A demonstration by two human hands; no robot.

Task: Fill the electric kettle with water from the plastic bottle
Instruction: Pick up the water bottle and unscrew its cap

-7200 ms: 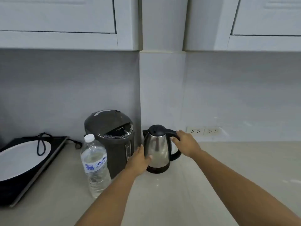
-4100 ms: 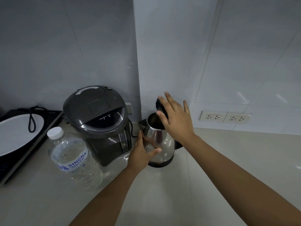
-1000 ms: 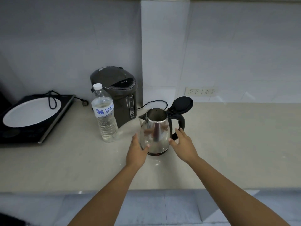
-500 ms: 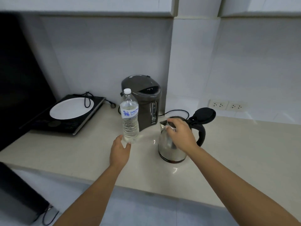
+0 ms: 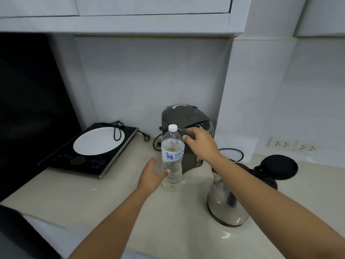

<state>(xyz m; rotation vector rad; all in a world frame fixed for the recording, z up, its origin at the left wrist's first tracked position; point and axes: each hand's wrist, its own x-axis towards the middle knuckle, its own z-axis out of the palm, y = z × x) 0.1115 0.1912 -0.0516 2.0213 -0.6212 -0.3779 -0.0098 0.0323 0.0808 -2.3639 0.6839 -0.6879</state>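
While left fingers (image 5: pixel 165 172) wrap the bottle (image 5: pixel 172 161), right fingers (image 5: pixel 186 137) near its cap (image 5: pixel 172 127).

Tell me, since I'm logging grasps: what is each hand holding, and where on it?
The left hand grips the plastic bottle around its lower body. The right hand holds nothing, reaching toward the bottle's neck.

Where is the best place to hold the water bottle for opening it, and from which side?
Probably the lower body of the upright bottle, from its left, as the left hand does; that leaves the white cap clear for the right hand.
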